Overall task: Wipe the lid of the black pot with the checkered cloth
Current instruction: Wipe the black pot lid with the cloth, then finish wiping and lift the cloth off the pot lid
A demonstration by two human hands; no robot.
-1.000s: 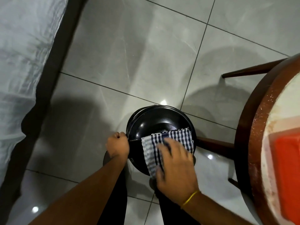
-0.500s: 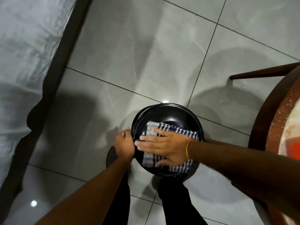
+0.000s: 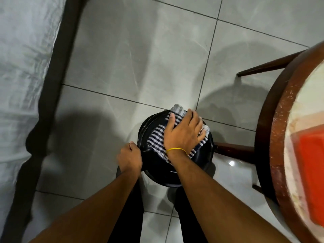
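The black pot lid (image 3: 199, 165) is held above the tiled floor, glossy and round. My left hand (image 3: 130, 157) is closed on its left edge, where the handle is hidden under my fingers. The checkered cloth (image 3: 157, 137), blue and white, lies across the lid's far half and hangs a little past the far rim. My right hand (image 3: 184, 134), with a yellow band at the wrist, presses flat on the cloth with fingers spread toward the far right rim.
A round wooden table (image 3: 278, 130) with dark legs stands at the right, carrying a red object (image 3: 312, 172). A white sheet (image 3: 19, 85) covers the left side behind a dark frame (image 3: 52, 95). My dark-trousered legs (image 3: 185, 216) are below the lid.
My right hand has swept the cloth from the lid's near-left part to its far-right rim, turning from sideways to pointing away from me. The left hand kept its grip.
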